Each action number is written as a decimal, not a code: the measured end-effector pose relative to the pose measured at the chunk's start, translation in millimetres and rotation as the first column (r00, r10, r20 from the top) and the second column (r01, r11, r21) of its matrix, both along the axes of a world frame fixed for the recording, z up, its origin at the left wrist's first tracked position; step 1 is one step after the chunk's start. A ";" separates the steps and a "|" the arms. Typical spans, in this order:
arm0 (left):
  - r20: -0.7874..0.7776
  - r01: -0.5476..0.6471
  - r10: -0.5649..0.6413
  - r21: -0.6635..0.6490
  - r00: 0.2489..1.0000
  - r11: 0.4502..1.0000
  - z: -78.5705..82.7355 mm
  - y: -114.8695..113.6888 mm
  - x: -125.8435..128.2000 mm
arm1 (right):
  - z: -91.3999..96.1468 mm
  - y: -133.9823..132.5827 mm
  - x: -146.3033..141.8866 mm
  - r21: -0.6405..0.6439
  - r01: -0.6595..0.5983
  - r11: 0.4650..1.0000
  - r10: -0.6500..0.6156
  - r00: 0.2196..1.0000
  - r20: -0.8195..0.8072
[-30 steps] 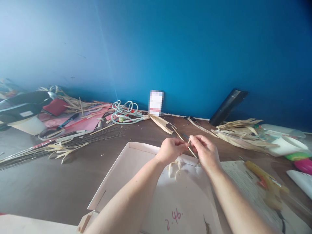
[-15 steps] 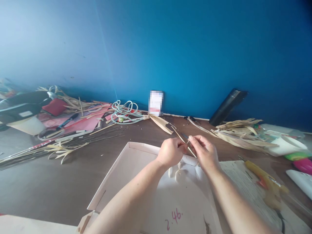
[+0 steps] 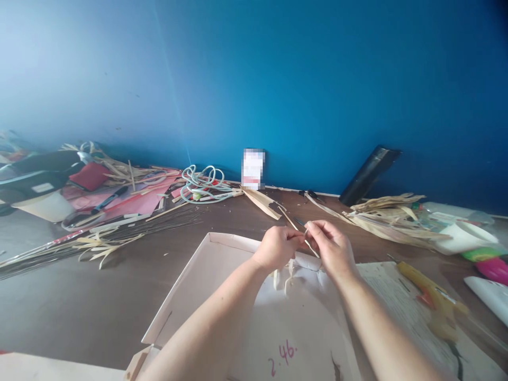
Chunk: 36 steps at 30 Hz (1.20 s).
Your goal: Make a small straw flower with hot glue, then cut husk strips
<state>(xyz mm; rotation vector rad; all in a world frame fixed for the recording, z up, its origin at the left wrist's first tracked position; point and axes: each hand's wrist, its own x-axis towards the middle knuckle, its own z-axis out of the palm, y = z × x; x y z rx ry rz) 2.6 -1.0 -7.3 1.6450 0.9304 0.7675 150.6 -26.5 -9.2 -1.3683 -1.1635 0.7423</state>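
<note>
Thin pale strip [image 3: 306, 233] pinched two-handed above the far edge of the cardboard tray [image 3: 234, 262].
Left hand [image 3: 278, 247] and right hand [image 3: 334, 247]: fingers clamped on the strip, tips nearly meeting; probably close-gripped because it's so slim. Pale curls [image 3: 289, 279] lie in the tray, its walls likely containing them.

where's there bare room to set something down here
Widest is the bare tabletop between the open white box and the pale curled strips. The box floor left of the left forearm also has room. It is crowded along the blue wall, around the pale cord, and right of the right hand, with dried husks and a yellow tool.
</note>
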 end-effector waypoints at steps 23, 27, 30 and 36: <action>-0.080 -0.144 0.147 0.048 0.986 0.988 4.6 -3.8 2.1 | 0.9 -1.4 -1.0 0.048 0.039 0.998 -0.041 0.998 0.045; -0.078 -0.125 0.122 -0.027 0.989 0.992 4.6 -2.7 1.6 | 0.4 -0.3 -0.9 0.053 0.063 0.997 -0.064 0.998 0.020; -0.074 -0.115 0.112 -0.042 0.991 0.992 4.1 -3.1 0.8 | 0.7 0.5 -0.5 0.076 0.080 0.994 -0.079 0.997 -0.010; -0.133 -0.132 0.149 0.128 0.980 0.983 0.8 -4.6 1.7 | 0.2 0.4 -0.5 0.076 0.057 0.995 -0.057 0.998 -0.006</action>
